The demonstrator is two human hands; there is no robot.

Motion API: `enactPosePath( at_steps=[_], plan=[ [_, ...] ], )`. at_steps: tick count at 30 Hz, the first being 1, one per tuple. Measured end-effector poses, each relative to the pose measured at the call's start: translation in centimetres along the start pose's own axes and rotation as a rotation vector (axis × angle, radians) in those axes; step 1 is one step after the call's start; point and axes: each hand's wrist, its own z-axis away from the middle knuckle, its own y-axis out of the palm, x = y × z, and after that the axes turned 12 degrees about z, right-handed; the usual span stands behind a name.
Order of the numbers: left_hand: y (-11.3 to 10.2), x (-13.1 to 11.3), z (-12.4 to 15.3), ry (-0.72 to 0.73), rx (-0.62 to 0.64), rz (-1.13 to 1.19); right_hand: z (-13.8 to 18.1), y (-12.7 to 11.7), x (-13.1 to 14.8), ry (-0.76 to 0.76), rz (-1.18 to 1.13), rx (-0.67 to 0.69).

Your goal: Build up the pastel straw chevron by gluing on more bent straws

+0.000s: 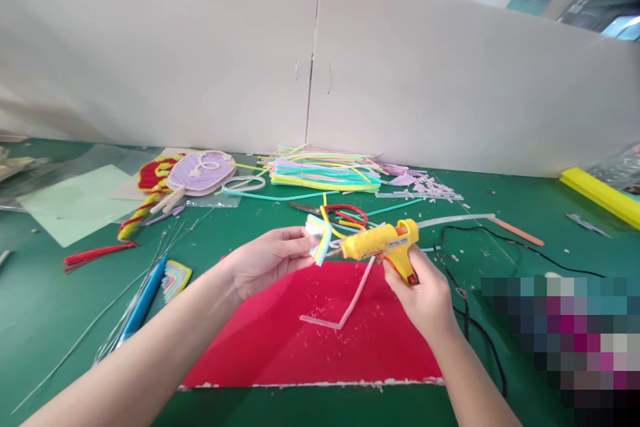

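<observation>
My left hand (273, 259) pinches a small bent piece of pastel pipe cleaners (323, 240), striped white, yellow and blue. In my right hand (425, 290) is a yellow hot glue gun (380, 241), gripped by its handle. Its nozzle points left and meets or nearly meets the right edge of the striped piece. A clear glue stick (445, 219) sticks out of the gun's back. Below both hands, a bent pink pipe cleaner (341, 325) lies on a red mat (280, 353).
Behind my hands lie red-handled scissors (350, 212) and a bundle of pipe cleaners (325, 170). At left are a lilac fan-shaped piece (200, 173), a red tassel (97, 257), a blue tool (145, 300) and thin wires. A black cord (467, 320) runs at right, near a yellow bar (600, 197).
</observation>
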Motion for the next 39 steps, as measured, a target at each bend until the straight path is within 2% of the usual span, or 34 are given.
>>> enactPosePath(
  at_steps=[25, 39],
  plan=[
    [0.10, -0.04, 0.42, -0.028, 0.092, -0.057, -0.46, -0.10, 0.05, 0.066, 0.054, -0.093],
    [0.08, 0.06, 0.48, -0.048, 0.119, -0.121, -0.40, -0.10, -0.22, 0.121, 0.051, -0.092]
  ],
)
